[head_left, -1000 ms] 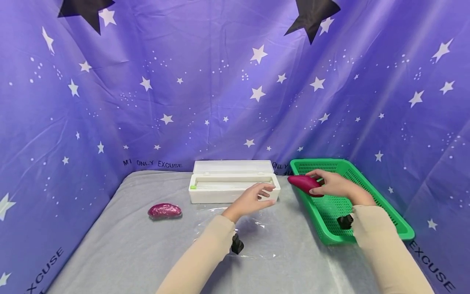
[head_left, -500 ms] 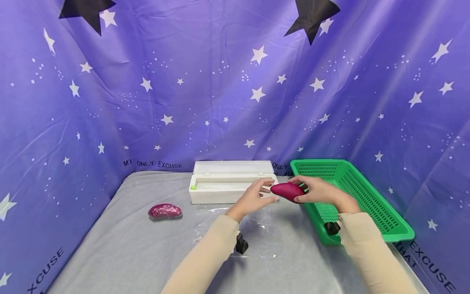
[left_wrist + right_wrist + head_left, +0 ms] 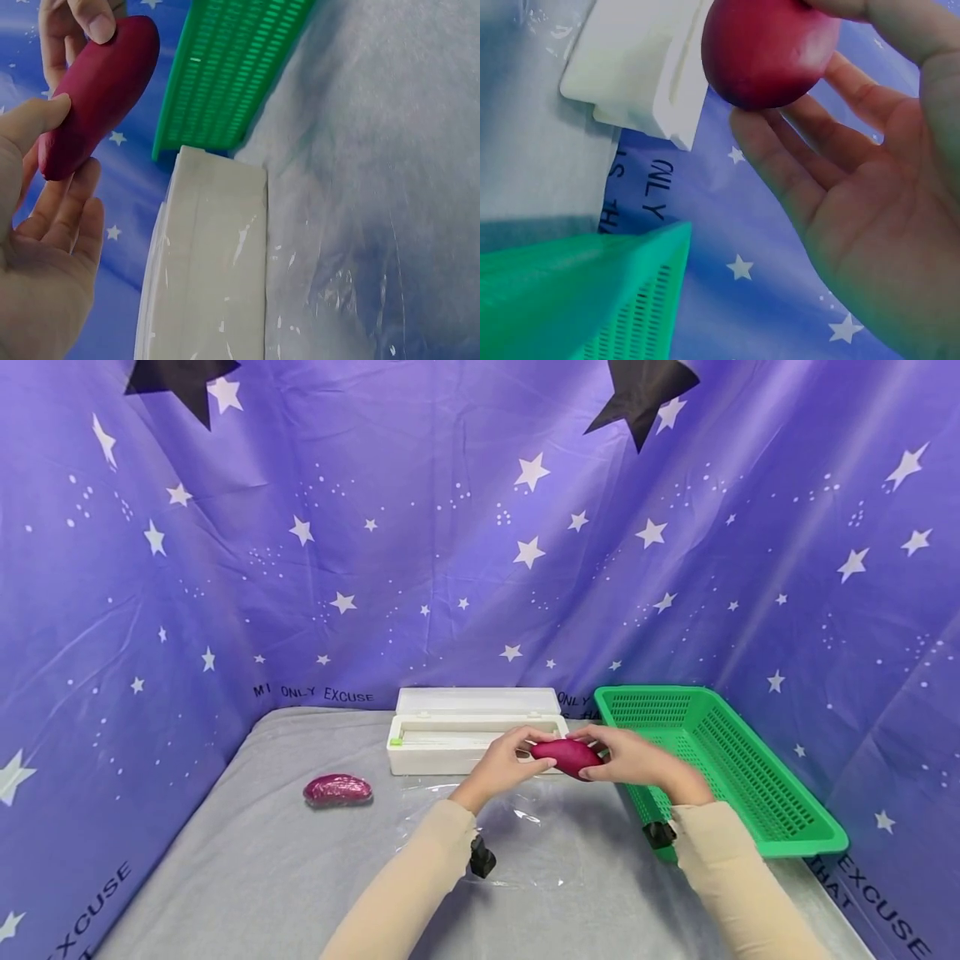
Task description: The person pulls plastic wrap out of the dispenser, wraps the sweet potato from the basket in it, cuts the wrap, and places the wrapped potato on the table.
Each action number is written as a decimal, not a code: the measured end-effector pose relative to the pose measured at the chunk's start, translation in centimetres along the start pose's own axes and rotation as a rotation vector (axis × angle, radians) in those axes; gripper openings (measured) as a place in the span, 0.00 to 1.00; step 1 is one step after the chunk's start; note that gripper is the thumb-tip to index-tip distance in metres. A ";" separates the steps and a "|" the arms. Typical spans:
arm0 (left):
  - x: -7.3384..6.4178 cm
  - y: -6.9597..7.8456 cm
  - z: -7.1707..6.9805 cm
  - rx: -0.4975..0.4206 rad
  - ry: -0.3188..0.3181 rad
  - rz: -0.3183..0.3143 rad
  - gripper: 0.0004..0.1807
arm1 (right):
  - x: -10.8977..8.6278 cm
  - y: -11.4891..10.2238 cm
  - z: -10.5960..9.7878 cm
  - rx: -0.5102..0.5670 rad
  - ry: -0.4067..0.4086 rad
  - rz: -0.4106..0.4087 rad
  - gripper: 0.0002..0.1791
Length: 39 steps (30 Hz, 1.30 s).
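The grey-covered table (image 3: 262,868) carries a green basket (image 3: 806,845) at right. Transparent film (image 3: 528,847) lies in front of the white box (image 3: 431,763), lid (image 3: 476,700) raised. The left hand (image 3: 504,769) and right hand (image 3: 633,760) hold the magenta tuber (image 3: 567,757) by opposite ends, each grip partly closed, above the table near the box's right end. A film-wrapped tuber (image 3: 337,790) rests at left.

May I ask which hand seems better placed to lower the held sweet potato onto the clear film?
Probably the left hand: it and the right hand both hold the sweet potato, but the left looks nearer the clear film.
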<state>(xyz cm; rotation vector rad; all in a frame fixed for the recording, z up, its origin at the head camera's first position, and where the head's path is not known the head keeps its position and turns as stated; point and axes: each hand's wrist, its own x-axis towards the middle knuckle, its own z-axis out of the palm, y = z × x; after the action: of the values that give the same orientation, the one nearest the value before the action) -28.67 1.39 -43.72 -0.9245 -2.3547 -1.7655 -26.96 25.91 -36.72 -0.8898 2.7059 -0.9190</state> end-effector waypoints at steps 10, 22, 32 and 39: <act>-1.3 -0.3 -1.5 -0.007 0.028 -0.064 0.16 | 0.2 0.0 1.8 0.000 0.051 -0.014 0.33; -3.2 -0.3 -3.8 0.010 0.030 -0.089 0.16 | 1.0 -0.2 4.0 0.097 0.095 -0.057 0.31; -4.8 -0.6 -5.4 0.048 -0.007 -0.095 0.17 | 1.7 -1.2 5.8 0.065 0.084 -0.149 0.28; -6.1 -0.7 -6.2 0.123 -0.061 -0.116 0.17 | 1.5 -2.0 7.2 0.056 0.068 -0.160 0.28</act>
<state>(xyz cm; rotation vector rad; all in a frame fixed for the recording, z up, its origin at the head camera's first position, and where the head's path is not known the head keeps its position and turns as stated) -25.88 -6.83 -44.57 -0.8536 -2.5712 -1.6292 -24.94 20.14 -41.21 -1.0956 2.6813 -1.0694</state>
